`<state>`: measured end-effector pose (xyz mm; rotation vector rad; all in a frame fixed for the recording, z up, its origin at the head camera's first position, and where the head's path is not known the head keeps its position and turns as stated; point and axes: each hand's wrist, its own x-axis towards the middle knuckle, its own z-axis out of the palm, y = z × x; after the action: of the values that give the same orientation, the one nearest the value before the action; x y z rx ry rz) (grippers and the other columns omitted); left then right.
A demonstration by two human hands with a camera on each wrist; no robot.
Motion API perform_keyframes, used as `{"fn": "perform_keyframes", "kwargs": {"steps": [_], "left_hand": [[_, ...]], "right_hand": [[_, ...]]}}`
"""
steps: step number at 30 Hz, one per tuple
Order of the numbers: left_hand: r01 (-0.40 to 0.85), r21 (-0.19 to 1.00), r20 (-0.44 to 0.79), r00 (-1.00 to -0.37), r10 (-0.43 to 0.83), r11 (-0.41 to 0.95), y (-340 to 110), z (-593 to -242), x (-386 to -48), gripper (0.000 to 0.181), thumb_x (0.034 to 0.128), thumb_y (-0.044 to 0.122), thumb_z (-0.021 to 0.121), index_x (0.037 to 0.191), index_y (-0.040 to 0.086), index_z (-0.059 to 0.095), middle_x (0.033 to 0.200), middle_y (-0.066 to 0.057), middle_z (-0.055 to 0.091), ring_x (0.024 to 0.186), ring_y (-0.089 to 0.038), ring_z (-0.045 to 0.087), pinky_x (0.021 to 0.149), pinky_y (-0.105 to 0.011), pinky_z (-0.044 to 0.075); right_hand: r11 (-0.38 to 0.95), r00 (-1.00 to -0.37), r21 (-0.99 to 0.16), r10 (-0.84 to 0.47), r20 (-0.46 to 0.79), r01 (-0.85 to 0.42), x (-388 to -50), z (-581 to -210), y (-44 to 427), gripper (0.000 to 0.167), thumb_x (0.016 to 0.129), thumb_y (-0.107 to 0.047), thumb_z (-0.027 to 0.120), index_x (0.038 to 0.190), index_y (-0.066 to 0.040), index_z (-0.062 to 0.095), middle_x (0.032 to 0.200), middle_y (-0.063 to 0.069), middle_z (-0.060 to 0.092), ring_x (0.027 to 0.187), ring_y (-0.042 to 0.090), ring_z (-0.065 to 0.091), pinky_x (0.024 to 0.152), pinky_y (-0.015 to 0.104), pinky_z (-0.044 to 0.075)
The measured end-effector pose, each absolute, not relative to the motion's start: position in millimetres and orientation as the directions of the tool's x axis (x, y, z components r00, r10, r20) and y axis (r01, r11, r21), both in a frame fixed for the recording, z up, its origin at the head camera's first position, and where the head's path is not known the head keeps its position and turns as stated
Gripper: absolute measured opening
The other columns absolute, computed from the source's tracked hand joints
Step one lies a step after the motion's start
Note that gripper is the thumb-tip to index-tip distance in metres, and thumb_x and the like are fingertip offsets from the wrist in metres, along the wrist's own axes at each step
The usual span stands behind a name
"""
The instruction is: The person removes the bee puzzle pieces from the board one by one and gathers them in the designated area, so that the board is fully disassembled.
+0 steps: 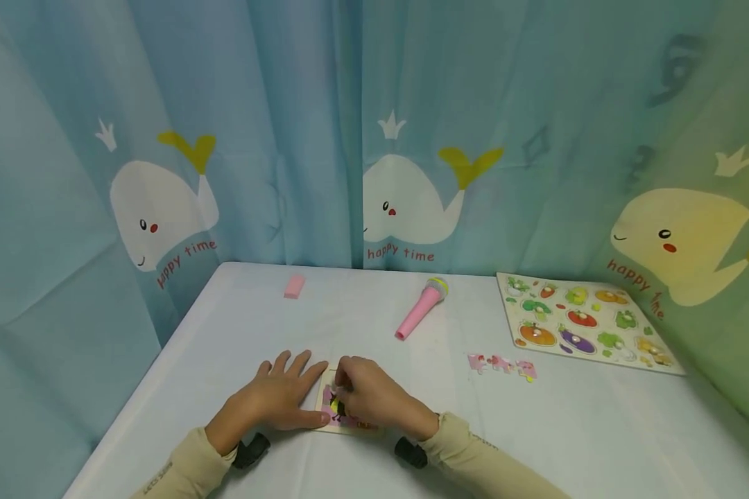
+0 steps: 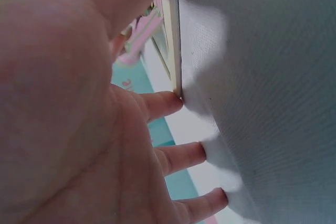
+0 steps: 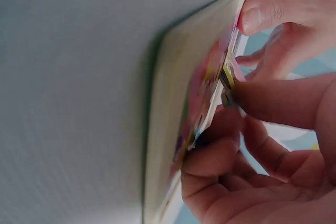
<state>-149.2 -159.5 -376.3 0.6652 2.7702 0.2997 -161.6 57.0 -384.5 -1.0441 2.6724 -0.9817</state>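
A small wooden jigsaw board with a pale frame and a pink, yellow and black picture lies on the table in front of the person. The left hand lies spread at its left side, thumb on the lower left corner and index fingertip by the upper left edge. Over the board, the right hand pinches a jigsaw piece between thumb and fingers. In the right wrist view that piece is tilted up from the picture. The right hand hides much of the board in the head view.
Pink loose jigsaw pieces lie in a row to the right. Farther back are a pink toy microphone, a pink block and a vegetable peg puzzle. A whale-print curtain hangs behind the white table.
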Motion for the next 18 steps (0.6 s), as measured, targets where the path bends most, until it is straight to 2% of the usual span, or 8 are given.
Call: {"fn": "perform_keyframes", "kwargs": {"steps": [3,7,18], "left_hand": [[0.406,0.263,-0.217,-0.859,0.464,0.875,-158.9,-376.3,-149.5,0.093,0.0939,0.064,0.074,0.164,0.012,0.042,0.168,-0.022,0.033,0.151,-0.055,0.028,0.113,-0.076,0.027],[0.396,0.273,-0.23,-0.858,0.46,0.877,-157.2,-378.0,-149.3,0.094,0.0932,0.064,0.075,0.165,0.013,0.042,0.169,-0.021,0.033,0.152,-0.055,0.027,0.114,-0.076,0.026],[0.412,0.248,-0.239,-0.851,0.468,0.877,-160.2,-377.6,-149.3,0.106,0.0857,0.071,0.079,0.166,0.013,0.04,0.169,-0.022,0.032,0.152,-0.054,0.028,0.114,-0.075,0.027]], "right_hand": [[0.516,-0.767,-0.66,-0.626,0.144,-0.546,-164.6,-386.8,57.8,0.014,0.099,0.004,0.07,0.094,-0.005,0.063,0.084,-0.002,0.062,0.072,0.003,0.053,0.066,0.024,0.049],[0.504,-0.781,-0.691,-0.609,0.141,-0.518,-164.6,-390.8,60.1,0.014,0.101,0.002,0.07,0.093,-0.007,0.063,0.083,-0.005,0.062,0.073,0.002,0.054,0.067,0.024,0.049],[0.481,-0.803,-0.736,-0.579,0.14,-0.476,-158.7,-379.9,71.6,0.012,0.102,0.002,0.068,0.094,-0.005,0.063,0.084,-0.003,0.062,0.073,0.007,0.055,0.066,0.025,0.048]]}}
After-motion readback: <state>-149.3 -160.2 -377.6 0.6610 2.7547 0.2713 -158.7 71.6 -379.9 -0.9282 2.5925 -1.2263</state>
